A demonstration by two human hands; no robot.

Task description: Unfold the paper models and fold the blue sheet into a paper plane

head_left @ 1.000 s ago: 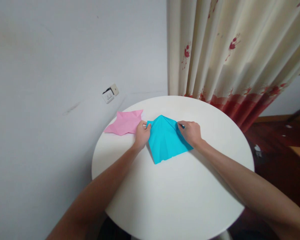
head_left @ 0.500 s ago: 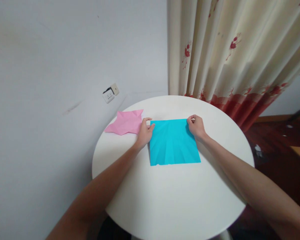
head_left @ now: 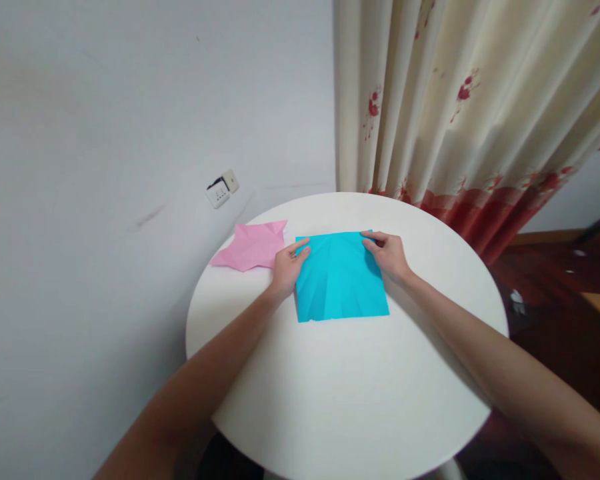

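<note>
A creased bright blue sheet of paper (head_left: 340, 280) lies on the round white table, with fold lines fanning down from its far edge. At its far left corner, my left hand (head_left: 286, 270) holds the sheet, index finger along the edge and thumb on top. My right hand (head_left: 389, 255) has the far right corner, its index finger reaching inward along the edge and the thumb just below. The other fingers of both hands are partly hidden. Just left of my left hand is a folded pink paper (head_left: 253, 247) with pointed corners.
The round white table (head_left: 350, 380) stands close to a white wall (head_left: 145, 120) with a socket (head_left: 219, 193) on it. A cream and red curtain (head_left: 445, 107) hangs behind the table at the right. Dark flooring shows beyond the table's right edge.
The blue paper has shifted slightly left and away from me. My right hand has moved inward with its index finger now stretched along the far edge. The pink paper stays put.
</note>
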